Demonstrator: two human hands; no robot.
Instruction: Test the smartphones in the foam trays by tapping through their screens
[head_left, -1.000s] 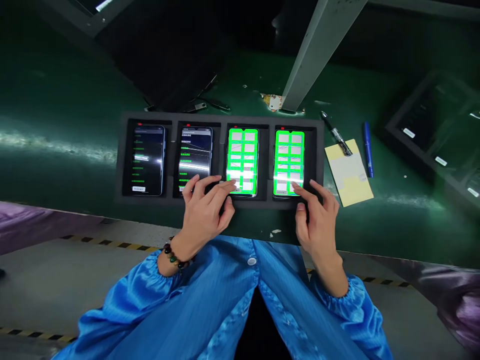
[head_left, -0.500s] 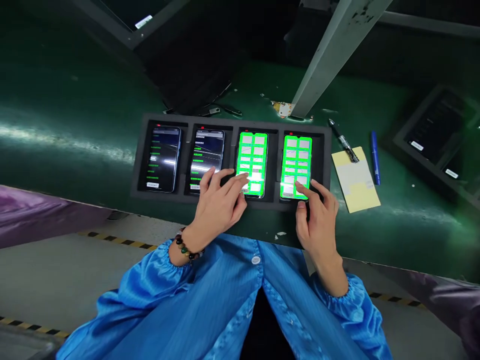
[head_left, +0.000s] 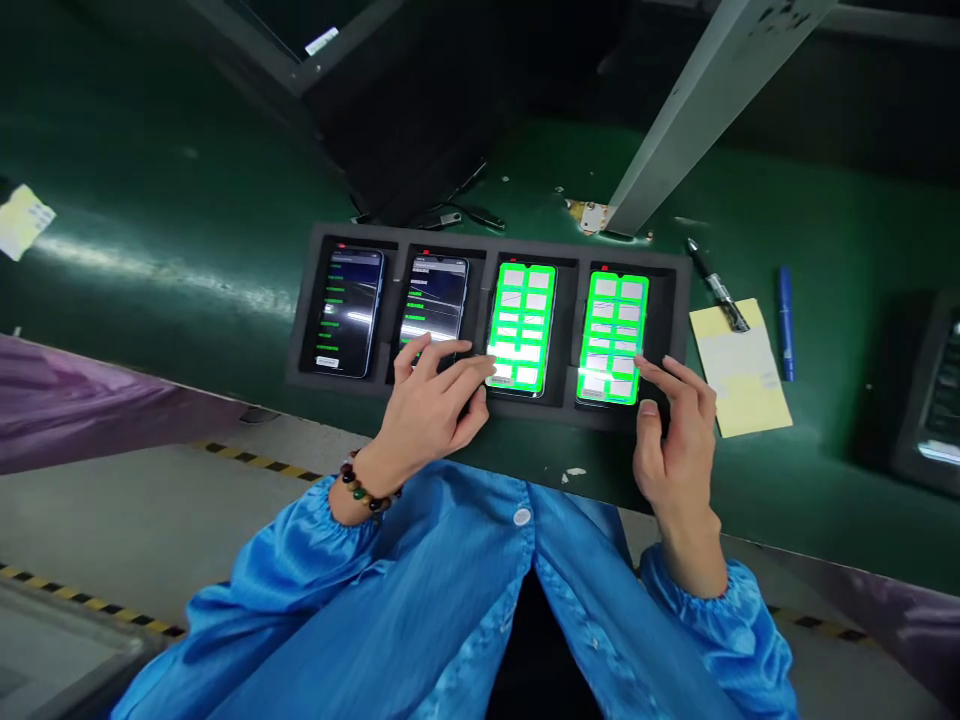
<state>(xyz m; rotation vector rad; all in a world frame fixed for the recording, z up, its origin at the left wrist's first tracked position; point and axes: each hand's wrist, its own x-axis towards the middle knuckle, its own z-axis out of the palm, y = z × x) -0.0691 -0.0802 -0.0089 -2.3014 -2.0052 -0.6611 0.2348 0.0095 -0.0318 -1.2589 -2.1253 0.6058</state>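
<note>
A black tray (head_left: 480, 243) holds several smartphones, one per compartment. My left hand (head_left: 431, 405) lies over the lower part of the second smartphone (head_left: 435, 300), its index fingertip at the left edge of the third smartphone (head_left: 523, 325). At the right edge of the fourth smartphone (head_left: 613, 335) is my right hand (head_left: 679, 440), fingers bent and apart, holding nothing. The third and fourth screens show green with pale boxes and thin drawn lines. Dark screens with green text lines show on the second and the leftmost smartphone (head_left: 349, 310).
Right of the tray lie a yellow notepad (head_left: 742, 375), a black pen (head_left: 716, 285) and a blue marker (head_left: 785, 325). Behind it rise a grey metal post (head_left: 675, 120) and cables (head_left: 480, 215). Another tray (head_left: 919, 400) shows at the right edge.
My right hand has moved right, from over the fourth phone's lower screen to its right edge. My left hand stays by the third phone. The view has shifted slightly.
</note>
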